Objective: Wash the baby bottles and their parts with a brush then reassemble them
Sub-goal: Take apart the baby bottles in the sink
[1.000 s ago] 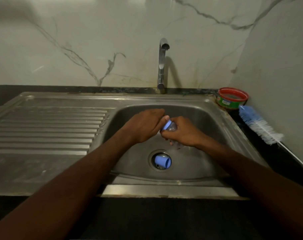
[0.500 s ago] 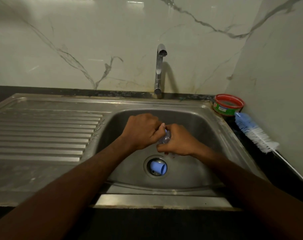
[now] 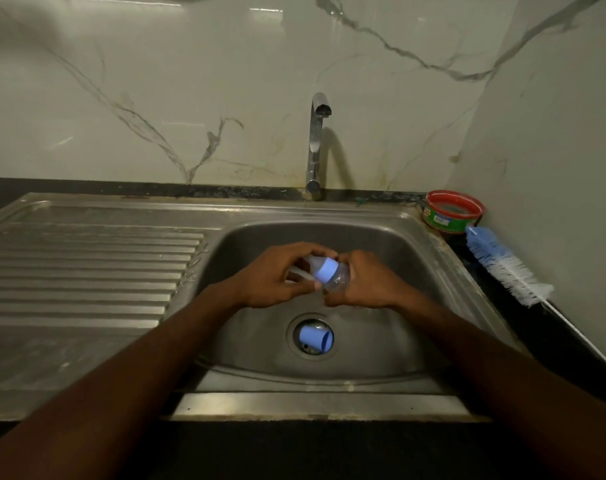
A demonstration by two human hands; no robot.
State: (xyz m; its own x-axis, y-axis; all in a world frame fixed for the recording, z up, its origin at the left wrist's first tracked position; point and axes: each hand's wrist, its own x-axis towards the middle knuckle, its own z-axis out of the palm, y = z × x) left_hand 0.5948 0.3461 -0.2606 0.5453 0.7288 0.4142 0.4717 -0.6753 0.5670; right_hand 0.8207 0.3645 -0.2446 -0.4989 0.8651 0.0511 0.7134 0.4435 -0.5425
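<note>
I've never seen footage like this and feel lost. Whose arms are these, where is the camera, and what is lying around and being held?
The camera sits on a person's head, looking down at their own arms over a steel sink. The left hand grips the top end with the blue ring; the right hand grips the clear baby bottle. A blue cap lies on the drain. A bottle brush and a red tub sit at the right. The tap shows no water.

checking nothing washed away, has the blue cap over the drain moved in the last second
No. The blue cap lies on its side over the drain as before; only the camera shifted.
</note>
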